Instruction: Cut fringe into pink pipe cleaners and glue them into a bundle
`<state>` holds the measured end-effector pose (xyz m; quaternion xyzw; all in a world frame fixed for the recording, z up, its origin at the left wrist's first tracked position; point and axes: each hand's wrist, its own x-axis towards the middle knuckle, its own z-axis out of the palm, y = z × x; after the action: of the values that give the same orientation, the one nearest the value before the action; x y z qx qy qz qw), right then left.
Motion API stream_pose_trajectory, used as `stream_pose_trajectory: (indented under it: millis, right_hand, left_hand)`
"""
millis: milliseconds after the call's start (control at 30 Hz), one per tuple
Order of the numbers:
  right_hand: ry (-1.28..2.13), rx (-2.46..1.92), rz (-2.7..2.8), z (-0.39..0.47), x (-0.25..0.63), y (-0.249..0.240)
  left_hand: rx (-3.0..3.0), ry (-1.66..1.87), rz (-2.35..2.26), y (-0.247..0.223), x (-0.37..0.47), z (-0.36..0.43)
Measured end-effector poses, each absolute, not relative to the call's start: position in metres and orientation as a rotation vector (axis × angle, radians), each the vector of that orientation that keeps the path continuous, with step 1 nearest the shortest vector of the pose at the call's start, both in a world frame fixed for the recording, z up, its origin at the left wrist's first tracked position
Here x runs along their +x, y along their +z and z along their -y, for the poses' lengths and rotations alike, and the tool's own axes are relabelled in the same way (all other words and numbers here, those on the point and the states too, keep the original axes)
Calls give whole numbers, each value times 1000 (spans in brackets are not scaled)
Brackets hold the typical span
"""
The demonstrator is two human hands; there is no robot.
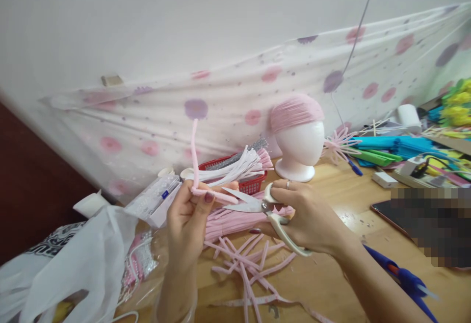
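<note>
Between the fingertips of my left hand point(189, 212) is a bent pink pipe cleaner point(195, 154); one part stands upright and the other points right, toward the scissors. My right hand point(298, 212) has its fingers in the cream handles of the scissors point(250, 204). The blades are apart, with the tip of the pipe cleaner near them; whether they touch is hard to tell. Below and behind the hands lies a bundle of pink pipe cleaners point(228, 223). Loose pink pieces point(241, 260) are scattered on the wooden table point(316, 284) in front.
Behind stand a red basket point(252, 185) of white and pink stems and a white foam head point(300, 144) with a pink top. To the right are a phone point(390, 217), blue glue gun point(405, 279) and power strip point(421, 183). Plastic bags point(84, 269) lie left.
</note>
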<state>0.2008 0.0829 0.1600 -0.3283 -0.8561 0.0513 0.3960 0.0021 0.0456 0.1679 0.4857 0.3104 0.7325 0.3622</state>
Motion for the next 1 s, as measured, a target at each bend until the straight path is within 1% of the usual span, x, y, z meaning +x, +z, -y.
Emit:
stream_pose_trajectory:
  millis: [167, 467, 1000]
  right_hand:
    - [83, -815, 2161, -84, 201, 158]
    - [30, -804, 2144, -87, 202, 155]
    - [-61, -779, 2104, -87, 200, 156]
  left_hand:
    - [1318, 1872, -808, 165, -1, -49]
    - [1253, 1898, -847, 165, 0, -50]
    - [1388, 1932, -850, 163, -2, -52]
